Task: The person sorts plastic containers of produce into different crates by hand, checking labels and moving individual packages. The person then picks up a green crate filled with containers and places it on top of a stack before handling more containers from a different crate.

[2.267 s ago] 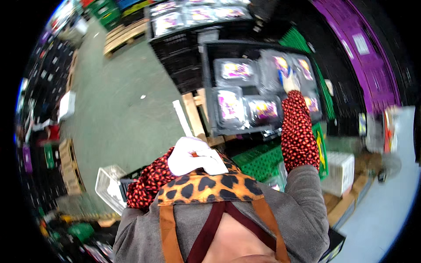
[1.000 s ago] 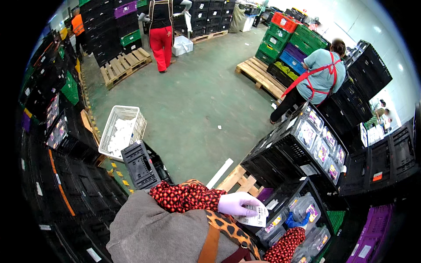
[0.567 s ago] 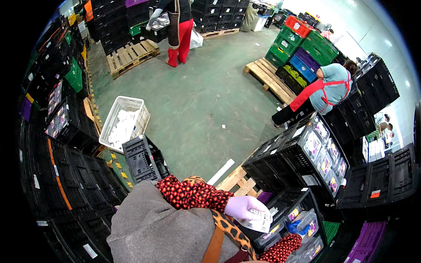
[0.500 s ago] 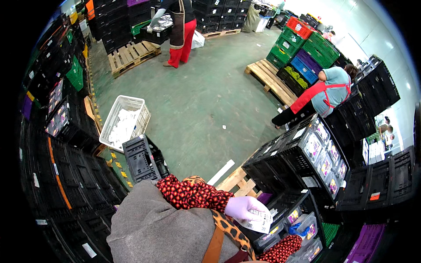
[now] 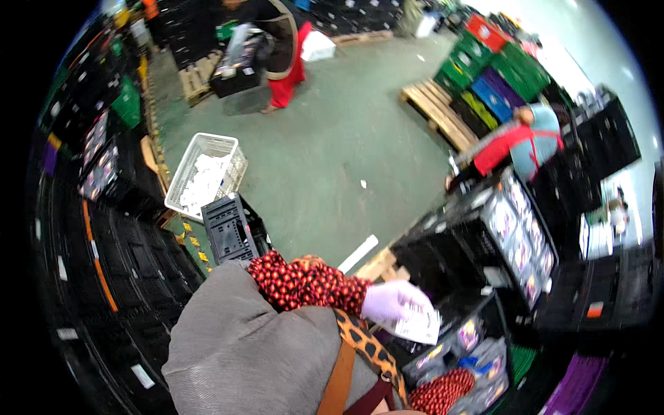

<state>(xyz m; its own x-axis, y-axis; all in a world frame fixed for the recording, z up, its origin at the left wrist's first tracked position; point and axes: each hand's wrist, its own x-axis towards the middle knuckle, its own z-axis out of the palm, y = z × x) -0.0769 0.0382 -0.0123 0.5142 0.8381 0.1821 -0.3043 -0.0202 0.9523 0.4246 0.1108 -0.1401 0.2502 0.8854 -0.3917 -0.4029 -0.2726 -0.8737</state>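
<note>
My left hand (image 5: pixel 387 300), in a lilac glove, is closed on a printed white label sheet (image 5: pixel 419 328). It is held over the near edge of a black crate (image 5: pixel 501 325) at the lower right. Clear plastic punnets (image 5: pixel 488 382) with colourful labels fill this crate. My right hand (image 5: pixel 477 362), showing a bit of blue at the end of the red-patterned sleeve, reaches down among the punnets. Its fingers are blurred and partly hidden, so their grip is not clear.
Beyond stands a stack of black crates (image 5: pixel 443 252) topped with packed punnets. A white basket (image 5: pixel 235 155) of paper scraps and a black crate (image 5: pixel 227 228) sit to the left. One co-worker (image 5: pixel 536 138) bends at the right; another (image 5: pixel 280 48) carries a crate at the far left.
The view has shifted slightly. My left hand with the label sheet sits a little higher and further right. The far co-worker has lifted a black crate off the pallet and turned.
</note>
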